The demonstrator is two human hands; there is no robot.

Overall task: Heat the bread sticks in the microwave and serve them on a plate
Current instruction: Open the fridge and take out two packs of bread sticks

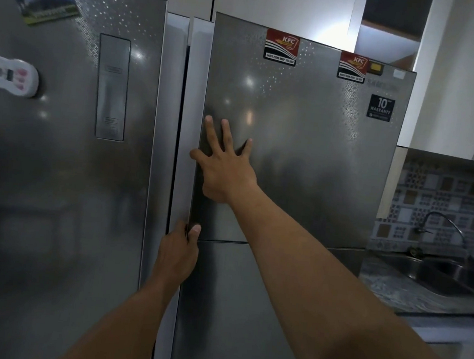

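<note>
A narrow gap parts the left fridge door [56,176] from the upper right door [304,162]. The left hand [178,250] grips that door's left edge low down, fingers hooked behind it, thumb in front. The right hand [227,166] presses flat on it, fingers spread wide. Both doors seem shut, and where the bread sticks are cannot be told. A sink [429,274] sits far right.

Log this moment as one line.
right hand: flat on upper fridge door | left hand: grips its left edge | bread sticks: not in view
</note>
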